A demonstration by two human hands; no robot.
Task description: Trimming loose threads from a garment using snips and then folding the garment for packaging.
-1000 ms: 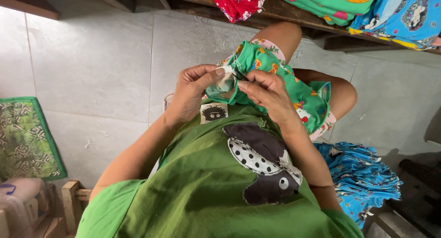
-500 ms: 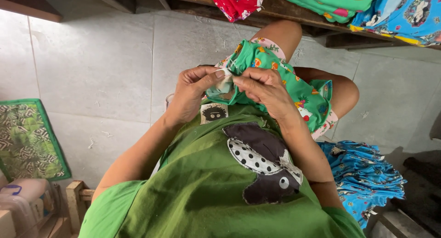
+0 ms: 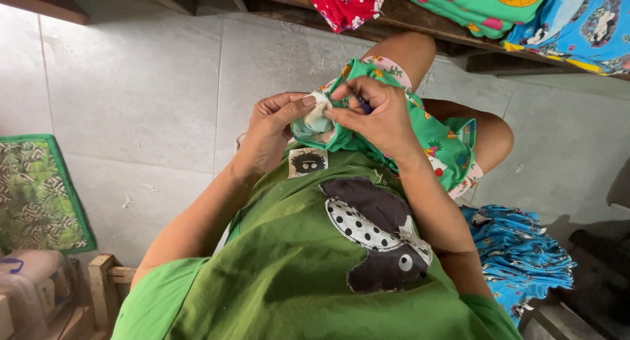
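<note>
Grey floor tiles lie below as both hands, left hand (image 3: 279, 127) and right hand (image 3: 374, 114), pinch the green printed garment (image 3: 440, 140) at frame centre; hidden fingertips might lose the bunched edge.

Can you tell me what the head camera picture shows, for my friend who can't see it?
A person's left hand and right hand pinch a bunched green patterned cotton garment above their lap. They wear a green shirt with a dark spotted patch, sitting over a grey tiled floor, with a pile of blue printed cloth beside them.
</note>
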